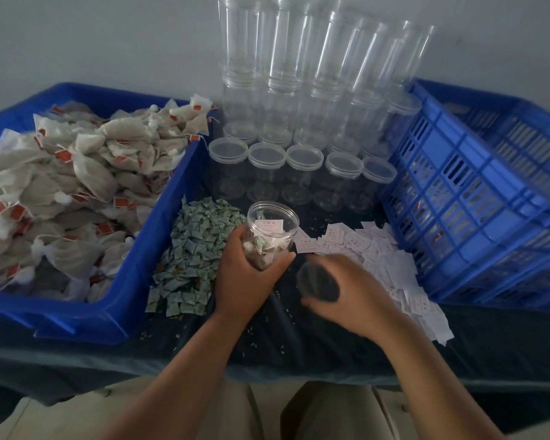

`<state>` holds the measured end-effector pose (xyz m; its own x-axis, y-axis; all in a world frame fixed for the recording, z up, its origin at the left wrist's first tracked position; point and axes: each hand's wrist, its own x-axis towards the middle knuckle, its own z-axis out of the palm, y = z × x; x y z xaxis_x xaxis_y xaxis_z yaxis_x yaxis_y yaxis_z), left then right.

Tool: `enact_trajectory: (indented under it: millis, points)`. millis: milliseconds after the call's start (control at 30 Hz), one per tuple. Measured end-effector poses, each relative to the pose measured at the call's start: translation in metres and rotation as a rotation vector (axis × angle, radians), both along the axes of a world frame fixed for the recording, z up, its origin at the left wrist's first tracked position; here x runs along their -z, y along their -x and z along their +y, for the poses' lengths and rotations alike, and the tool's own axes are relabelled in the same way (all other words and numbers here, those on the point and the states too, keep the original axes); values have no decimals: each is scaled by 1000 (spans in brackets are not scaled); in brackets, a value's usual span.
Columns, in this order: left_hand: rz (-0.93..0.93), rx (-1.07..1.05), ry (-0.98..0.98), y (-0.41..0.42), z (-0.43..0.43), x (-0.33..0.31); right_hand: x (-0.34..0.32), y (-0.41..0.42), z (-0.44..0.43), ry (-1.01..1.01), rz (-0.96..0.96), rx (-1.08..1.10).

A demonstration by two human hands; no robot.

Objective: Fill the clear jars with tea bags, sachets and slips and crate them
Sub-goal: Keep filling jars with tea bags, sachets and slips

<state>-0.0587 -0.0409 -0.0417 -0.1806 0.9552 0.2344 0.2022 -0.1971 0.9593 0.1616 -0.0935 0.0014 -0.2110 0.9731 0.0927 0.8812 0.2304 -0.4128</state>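
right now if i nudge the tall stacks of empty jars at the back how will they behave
Probably tippy: the stacked jars rise tall on narrow bases. Likely light, being clear and empty. Once down they would probably roll, being round.

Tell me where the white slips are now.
Head view, right of centre: the white slips lie on the dark cloth beside the blue crate, right of the jar in the left hand, just beyond the right hand gripping a dark lid.

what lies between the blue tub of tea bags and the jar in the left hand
Head view: a heap of small green sachets lies between the blue plastic tub and the clear plastic jar the left hand grips.
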Motion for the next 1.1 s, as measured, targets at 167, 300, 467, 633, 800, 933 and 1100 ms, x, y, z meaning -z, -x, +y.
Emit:
enact_trajectory:
  millis: [167,300,467,633,800,933,1100]
  points:
    - [65,48,-42,1,1,0,-54,-12,11,11,341,93]
    - [167,112,-132,1,1,3,-75,2,22,30,216,-82]
    - [310,97,-280,-2,-1,3,-90,7,32,76,8,-194]
    - [349,122,-301,-2,-1,7,-94,14,32,73,-103,-222]
    - [365,82,-323,-1,-1,9,-85,25,26,-11,-76,-129]
    - [411,138,-336,-3,-5,8,-77,26,24,-20,-155,32]
    - [489,214,-391,-6,-4,10,-75,19,22,173,-242,181]
